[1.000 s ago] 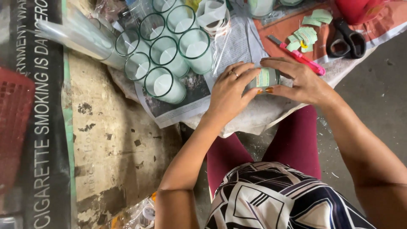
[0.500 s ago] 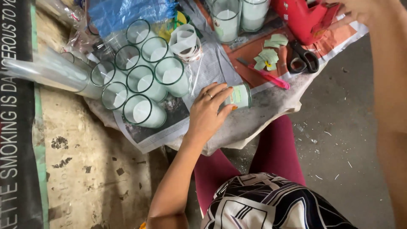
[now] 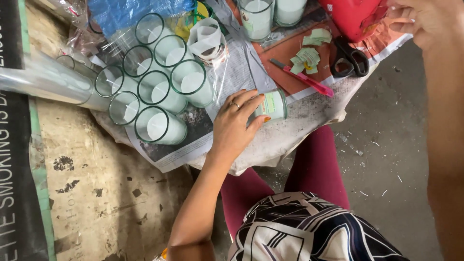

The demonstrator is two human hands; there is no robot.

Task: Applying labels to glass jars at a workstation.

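My left hand (image 3: 235, 122) grips a small glass candle jar (image 3: 272, 105) with a pale green label, lying on its side on the newspaper-covered board (image 3: 270, 140). My right hand (image 3: 419, 20) is raised at the top right corner, touching a red plastic object (image 3: 355, 15); whether it grips it I cannot tell. Several upright glass jars of white wax (image 3: 159, 92) stand in a cluster left of my left hand. A roll of label tape (image 3: 208, 41) sits behind them.
Black scissors (image 3: 352, 59), a pink cutter (image 3: 303, 79) and a pile of small green labels (image 3: 307, 55) lie on orange paper. Two taller wax jars (image 3: 270, 15) stand at the back. Clear plastic sleeves (image 3: 46, 79) lie left. Grey floor is to the right.
My right hand left the labelled jar and went up to the red object at the top right. My left hand stays on the jar. The view shifted slightly.
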